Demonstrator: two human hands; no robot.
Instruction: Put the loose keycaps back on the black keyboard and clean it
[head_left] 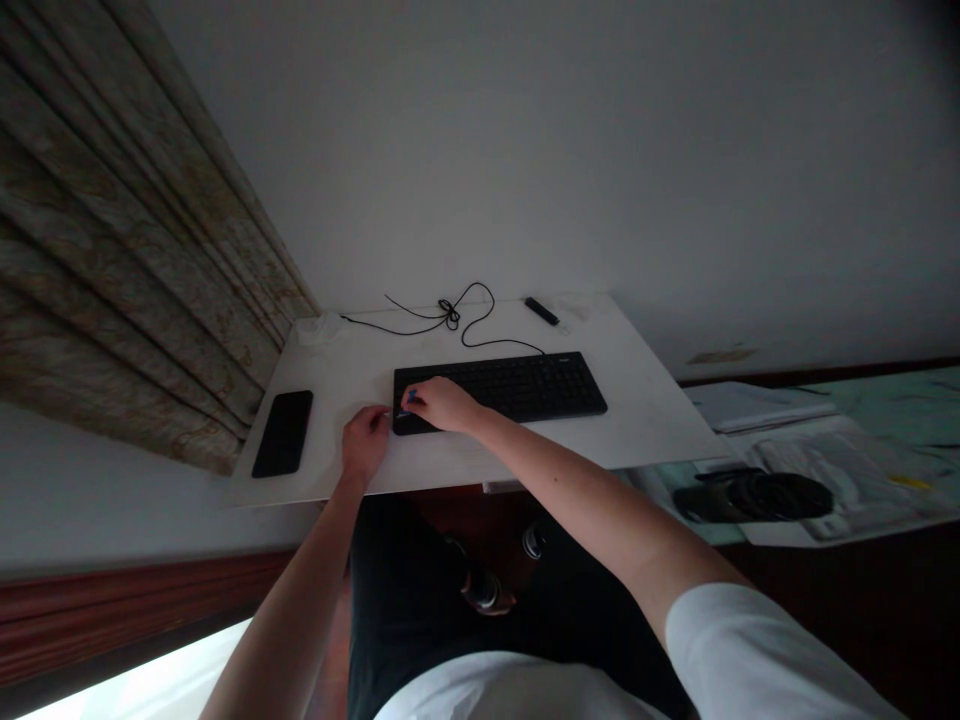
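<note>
A black keyboard (517, 388) lies flat on the white table. Over its left end, my right hand (442, 402) is closed around a small blue tool (412, 397), whose lower end is at the keys; its exact kind is too small to tell. My left hand (365, 440) rests on the tabletop just beside the keyboard's left edge. Its fingers are curled together near that edge, and what they hold, if anything, cannot be made out.
A black phone (283, 433) lies at the table's left side. Behind the keyboard are its tied cable (450, 314) and a small black stick-like object (541, 311). Clear plastic (318, 329) sits at the back left corner. A dark bottle-like object (754, 495) lies on the right-hand surface.
</note>
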